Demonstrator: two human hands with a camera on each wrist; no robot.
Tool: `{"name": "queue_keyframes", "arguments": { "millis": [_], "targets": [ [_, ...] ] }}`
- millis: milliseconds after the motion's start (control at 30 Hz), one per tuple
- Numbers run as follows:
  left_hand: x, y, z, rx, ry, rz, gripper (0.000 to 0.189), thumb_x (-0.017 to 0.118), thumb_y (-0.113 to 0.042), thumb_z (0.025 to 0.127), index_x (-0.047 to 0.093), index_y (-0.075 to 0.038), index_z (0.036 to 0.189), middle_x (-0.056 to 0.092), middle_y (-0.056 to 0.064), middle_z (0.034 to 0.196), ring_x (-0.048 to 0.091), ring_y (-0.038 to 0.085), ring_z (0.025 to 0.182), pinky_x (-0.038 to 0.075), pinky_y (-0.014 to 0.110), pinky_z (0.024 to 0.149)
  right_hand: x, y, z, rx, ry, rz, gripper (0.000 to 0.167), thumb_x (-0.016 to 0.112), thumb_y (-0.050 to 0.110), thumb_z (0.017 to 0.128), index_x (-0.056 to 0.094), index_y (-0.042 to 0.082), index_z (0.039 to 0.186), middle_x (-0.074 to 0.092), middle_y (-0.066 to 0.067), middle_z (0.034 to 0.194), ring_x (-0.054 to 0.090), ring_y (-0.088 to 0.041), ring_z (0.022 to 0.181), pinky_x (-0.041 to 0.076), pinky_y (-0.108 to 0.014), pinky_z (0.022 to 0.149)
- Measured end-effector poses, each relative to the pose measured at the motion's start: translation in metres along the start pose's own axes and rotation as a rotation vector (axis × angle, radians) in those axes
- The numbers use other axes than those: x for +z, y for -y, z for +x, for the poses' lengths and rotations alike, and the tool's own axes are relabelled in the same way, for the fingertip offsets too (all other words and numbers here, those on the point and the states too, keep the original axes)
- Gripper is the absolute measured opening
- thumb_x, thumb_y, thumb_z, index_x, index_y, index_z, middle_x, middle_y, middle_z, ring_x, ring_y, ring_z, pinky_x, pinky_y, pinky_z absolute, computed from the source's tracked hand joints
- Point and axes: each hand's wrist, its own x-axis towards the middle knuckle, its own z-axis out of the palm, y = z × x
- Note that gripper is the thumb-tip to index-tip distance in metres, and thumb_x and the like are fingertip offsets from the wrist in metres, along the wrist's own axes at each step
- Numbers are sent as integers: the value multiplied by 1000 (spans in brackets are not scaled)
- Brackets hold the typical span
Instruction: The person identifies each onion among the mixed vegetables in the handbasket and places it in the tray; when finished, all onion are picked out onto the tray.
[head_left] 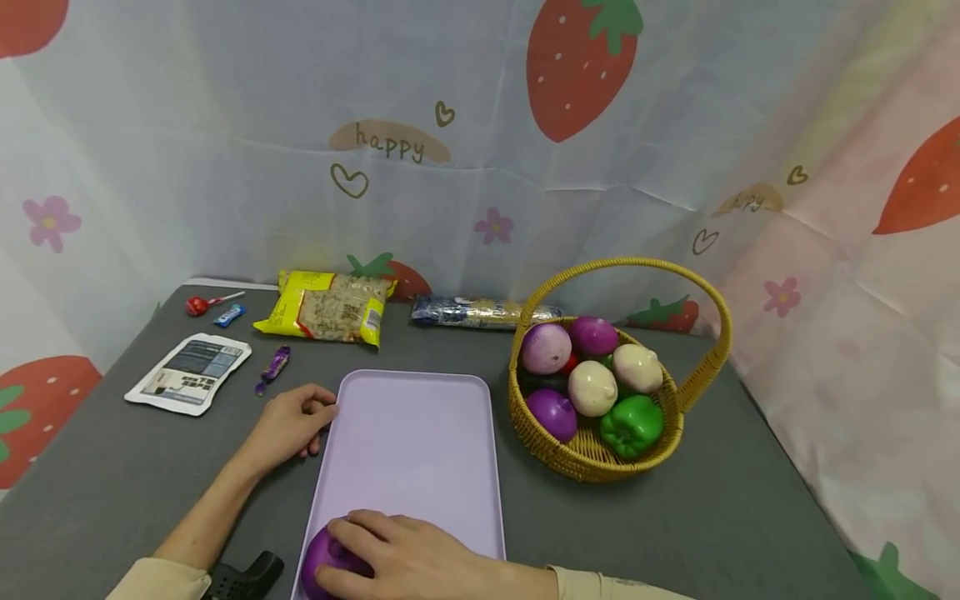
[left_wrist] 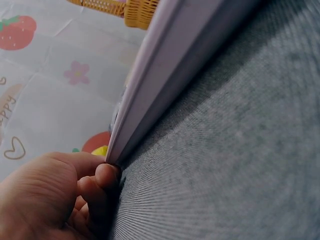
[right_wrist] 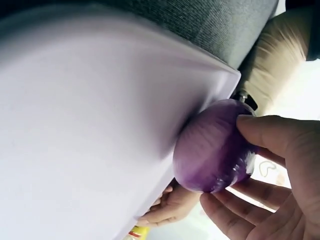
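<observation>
A pale lilac tray (head_left: 408, 446) lies lengthwise on the table. With thumb and index finger, my left hand (head_left: 288, 429) pinches the tray's left rim; the left wrist view shows this hand (left_wrist: 55, 195) at the raised edge. Over the near left corner, my right hand (head_left: 420, 558) holds a purple onion (head_left: 321, 560). The right wrist view has thumb and fingers curled around the glossy onion (right_wrist: 212, 147). Whether the onion touches the tray cannot be told. To the right stands a yellow wicker basket (head_left: 558, 454) with several onions and a green bell pepper (head_left: 632, 426).
Left of the tray lie a white pouch (head_left: 189, 373), a purple-wrapped candy (head_left: 273, 367), a blue-wrapped candy (head_left: 229, 315) and a red lollipop (head_left: 198, 306). A yellow food bag (head_left: 330, 306) and a long shiny packet (head_left: 476, 312) lie along the back. The basket's tall handle (head_left: 622, 262) arches upward.
</observation>
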Motion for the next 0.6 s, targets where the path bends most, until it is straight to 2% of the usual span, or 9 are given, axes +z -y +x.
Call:
{"name": "queue_keyframes", "arguments": {
  "millis": [233,433,600],
  "targets": [
    [0,0,0,-1,-4,7,25,60,-18,96,61,1,112,61,4,69,54,11,45,48,29,43,0,2,-2,20,-13,-77,57,47,59,94,44,28,142,47,-2,143,47,-16,131,48,-20,100],
    [0,-1,0,-6,0,2,25,59,-18,96,60,1,113,61,5,70,54,11,46,48,29,43,-3,1,-1,31,13,-55,58,47,59,93,44,28,142,47,-2,144,48,-15,131,48,-20,100],
    [0,-1,-1,-8,2,0,25,59,-19,96,61,1,113,60,5,70,54,11,46,48,29,43,-1,1,0,23,-1,-13,55,50,57,93,46,26,139,50,-2,140,50,-14,127,48,-17,97]
  ]
}}
